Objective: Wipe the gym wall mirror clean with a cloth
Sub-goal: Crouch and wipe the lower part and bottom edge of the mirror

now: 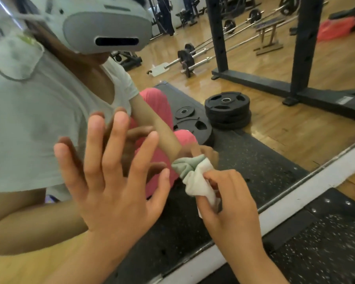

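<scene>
Left hand [111,193], fingers spread wide, touches the mirror [275,130]; right hand [232,203] fingers clutch the bunched cloth [195,181].

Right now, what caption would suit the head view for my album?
Left hand spread open at the gym mirror, right hand holding a bunched white cloth to the glass.

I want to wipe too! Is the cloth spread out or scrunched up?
Scrunched up: the right hand grips the white cloth in a crumpled wad.

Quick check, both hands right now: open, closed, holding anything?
Left hand: open, fingers spread, holding nothing.
Right hand: closed on the white cloth, bunched against the mirror.
</scene>
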A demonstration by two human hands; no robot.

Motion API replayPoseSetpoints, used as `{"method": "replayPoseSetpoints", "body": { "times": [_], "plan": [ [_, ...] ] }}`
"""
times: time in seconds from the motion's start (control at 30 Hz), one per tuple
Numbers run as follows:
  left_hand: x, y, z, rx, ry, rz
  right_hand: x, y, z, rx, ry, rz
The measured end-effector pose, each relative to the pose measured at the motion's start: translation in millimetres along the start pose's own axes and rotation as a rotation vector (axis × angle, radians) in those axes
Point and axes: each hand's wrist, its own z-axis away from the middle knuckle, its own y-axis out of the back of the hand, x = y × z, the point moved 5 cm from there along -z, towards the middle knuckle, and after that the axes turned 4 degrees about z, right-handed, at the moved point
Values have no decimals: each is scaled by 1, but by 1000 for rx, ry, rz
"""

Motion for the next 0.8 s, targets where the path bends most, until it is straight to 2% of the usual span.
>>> {"method": "replayPoseSetpoints", "body": {
  "times": [0.2, 0.37, 0.57, 0.8],
  "plan": [
    [2, -7, 2, -31, 43, -68, -7, -2, -4, 73, 43, -118],
    [1, -7, 4, -18, 31, -77, 1, 13, -21, 79, 129, -113],
    [3, -5, -2, 6, 17, -98, 49, 49, -46, 240, -169, -218],
    [5, -3, -3, 3, -11, -116, -12, 8, -14, 79, 105, -207]
  ]
}}
